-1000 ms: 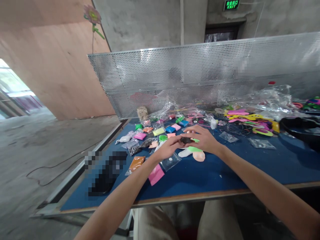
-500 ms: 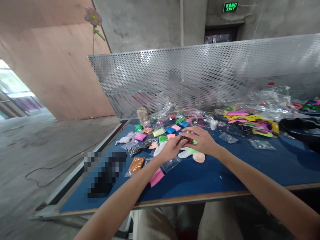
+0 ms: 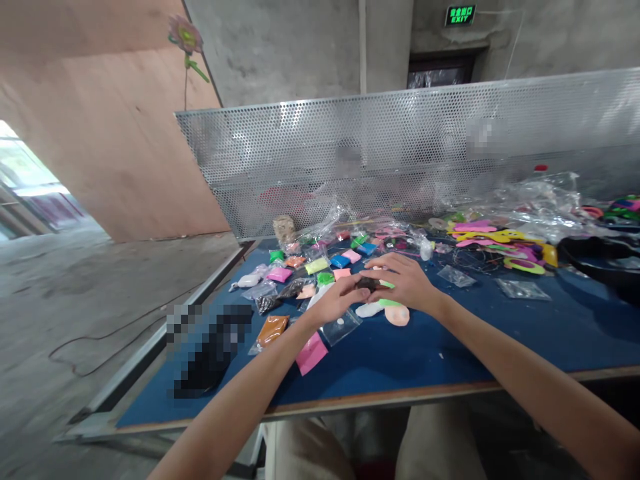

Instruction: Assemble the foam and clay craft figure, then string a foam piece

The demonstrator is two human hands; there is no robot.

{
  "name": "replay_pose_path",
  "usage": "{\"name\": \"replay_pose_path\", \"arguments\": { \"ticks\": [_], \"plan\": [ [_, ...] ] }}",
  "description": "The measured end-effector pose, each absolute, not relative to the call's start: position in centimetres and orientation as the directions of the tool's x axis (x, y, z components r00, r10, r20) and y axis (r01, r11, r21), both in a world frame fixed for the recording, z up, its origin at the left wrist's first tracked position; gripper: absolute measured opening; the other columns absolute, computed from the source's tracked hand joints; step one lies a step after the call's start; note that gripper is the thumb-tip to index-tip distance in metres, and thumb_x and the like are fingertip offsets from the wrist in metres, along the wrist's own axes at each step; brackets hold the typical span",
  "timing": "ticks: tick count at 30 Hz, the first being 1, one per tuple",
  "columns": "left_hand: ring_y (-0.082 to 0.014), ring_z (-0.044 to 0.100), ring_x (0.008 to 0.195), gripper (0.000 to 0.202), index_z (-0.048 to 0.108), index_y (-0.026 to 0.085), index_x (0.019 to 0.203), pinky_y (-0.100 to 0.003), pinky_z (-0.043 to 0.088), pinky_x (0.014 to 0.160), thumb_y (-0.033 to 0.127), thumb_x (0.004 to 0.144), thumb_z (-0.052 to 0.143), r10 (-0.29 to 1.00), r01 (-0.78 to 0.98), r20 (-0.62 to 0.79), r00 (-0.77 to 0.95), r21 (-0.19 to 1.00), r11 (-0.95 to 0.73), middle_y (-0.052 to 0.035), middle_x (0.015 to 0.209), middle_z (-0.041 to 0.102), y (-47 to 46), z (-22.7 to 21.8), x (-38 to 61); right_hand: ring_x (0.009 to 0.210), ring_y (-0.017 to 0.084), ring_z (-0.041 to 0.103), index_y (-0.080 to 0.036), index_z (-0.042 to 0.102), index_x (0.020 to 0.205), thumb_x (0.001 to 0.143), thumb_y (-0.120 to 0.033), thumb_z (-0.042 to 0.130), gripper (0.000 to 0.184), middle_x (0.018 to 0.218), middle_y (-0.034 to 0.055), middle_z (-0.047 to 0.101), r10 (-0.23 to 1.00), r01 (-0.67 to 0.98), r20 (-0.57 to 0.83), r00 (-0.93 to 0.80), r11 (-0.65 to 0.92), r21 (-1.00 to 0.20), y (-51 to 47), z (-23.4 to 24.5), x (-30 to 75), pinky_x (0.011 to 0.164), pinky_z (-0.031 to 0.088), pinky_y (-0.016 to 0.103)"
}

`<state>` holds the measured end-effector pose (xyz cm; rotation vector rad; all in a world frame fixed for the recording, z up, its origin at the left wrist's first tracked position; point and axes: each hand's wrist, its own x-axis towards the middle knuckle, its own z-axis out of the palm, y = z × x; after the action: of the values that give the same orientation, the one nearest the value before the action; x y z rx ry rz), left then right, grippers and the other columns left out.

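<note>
My left hand point(image 3: 334, 301) and my right hand point(image 3: 406, 281) meet above the blue table point(image 3: 450, 347), both pinching a small dark lump of clay point(image 3: 367, 283) between their fingertips. Just below the hands lies a clay figure in white, green and peach point(image 3: 390, 309). An empty clear bag point(image 3: 341, 325) and a pink packet point(image 3: 311, 352) lie near my left wrist.
Several small bags of coloured clay point(image 3: 305, 267) are spread over the table's far left. Foam cut-outs point(image 3: 500, 240) and crumpled clear plastic point(image 3: 530, 200) lie at the far right. A perforated metal screen point(image 3: 400, 147) backs the table. A black object point(image 3: 600, 257) sits at the right edge.
My hands closed together over the dark lump, then drew slightly apart again; they stay in the same spot above the clay figure.
</note>
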<state>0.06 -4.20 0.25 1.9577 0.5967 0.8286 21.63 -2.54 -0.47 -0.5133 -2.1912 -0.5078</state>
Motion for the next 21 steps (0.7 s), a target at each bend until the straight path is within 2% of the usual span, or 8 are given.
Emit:
{"name": "replay_pose_path", "arguments": {
  "ticks": [4, 8, 11, 15, 18, 21],
  "plan": [
    [-0.0141, 0.056, 0.073, 0.041, 0.060, 0.012, 0.112, -0.024, 0.044, 0.063, 0.042, 0.085, 0.066, 0.660, 0.124, 0.247, 0.709, 0.878, -0.462, -0.0053, 0.088, 0.063, -4.52, 0.51, -0.15, 0.098, 0.019, 0.064, -0.024, 0.068, 0.110, 0.086, -0.043, 0.068, 0.031, 0.107, 0.0042, 0.071, 0.153, 0.487, 0.811, -0.565, 0.855, 0.178, -2.65, -0.57, 21.74, 0.088, 0.051, 0.034],
    [-0.0142, 0.056, 0.073, 0.049, 0.056, 0.013, 0.121, -0.024, 0.043, 0.063, 0.046, 0.085, 0.065, 0.659, 0.185, 0.272, 0.701, 0.823, -0.537, -0.0048, 0.088, 0.062, -4.68, 0.82, -0.02, 0.095, 0.018, 0.064, -0.022, 0.068, 0.102, 0.088, -0.036, 0.068, 0.020, 0.104, 0.0038, 0.072, 0.177, 0.473, 0.839, -0.515, 0.875, 0.106, -2.96, -0.51, 21.53, 0.087, 0.050, 0.034],
    [-0.0120, 0.051, 0.067, 0.045, 0.058, 0.013, 0.115, -0.022, 0.040, 0.057, 0.050, 0.088, 0.060, 0.665, 0.274, 0.292, 0.688, 0.743, -0.610, -0.0031, 0.083, 0.060, -4.46, 0.88, 0.07, 0.095, 0.018, 0.063, -0.023, 0.068, 0.100, 0.092, -0.029, 0.063, 0.011, 0.103, 0.0040, 0.072, 0.206, 0.452, 0.841, -0.500, 0.890, 0.051, -3.06, -0.48, 21.37, 0.087, 0.049, 0.034],
    [-0.0091, 0.045, 0.056, 0.037, 0.063, 0.015, 0.104, -0.021, 0.032, 0.052, 0.049, 0.091, 0.056, 0.663, 0.396, 0.359, 0.657, 0.585, -0.708, 0.0013, 0.070, 0.056, -3.95, 0.89, 0.05, 0.096, 0.018, 0.062, -0.023, 0.068, 0.099, 0.095, -0.026, 0.059, 0.011, 0.101, 0.0046, 0.071, 0.263, 0.404, 0.831, -0.489, 0.913, -0.051, -3.06, -0.36, 21.21, 0.087, 0.049, 0.035],
    [-0.0091, 0.051, 0.056, 0.032, 0.064, 0.016, 0.106, -0.020, 0.034, 0.053, 0.043, 0.094, 0.054, 0.629, 0.395, 0.420, 0.654, 0.519, -0.758, 0.0005, 0.071, 0.062, -3.73, 0.87, 0.00, 0.094, 0.019, 0.062, -0.023, 0.068, 0.096, 0.095, -0.025, 0.058, 0.010, 0.099, 0.0043, 0.071, 0.294, 0.392, 0.821, -0.490, 0.915, -0.094, -3.12, -0.22, 21.10, 0.087, 0.049, 0.036],
    [-0.0106, 0.058, 0.059, 0.030, 0.066, 0.016, 0.106, -0.020, 0.038, 0.055, 0.040, 0.096, 0.051, 0.616, 0.374, 0.452, 0.646, 0.516, -0.771, -0.0022, 0.075, 0.068, -3.73, 0.87, -0.03, 0.094, 0.019, 0.062, -0.023, 0.067, 0.095, 0.096, -0.024, 0.055, 0.012, 0.099, 0.0048, 0.070, 0.312, 0.370, 0.820, -0.479, 0.919, -0.133, -3.26, -0.14, 21.10, 0.087, 0.049, 0.037]
  ]
}}
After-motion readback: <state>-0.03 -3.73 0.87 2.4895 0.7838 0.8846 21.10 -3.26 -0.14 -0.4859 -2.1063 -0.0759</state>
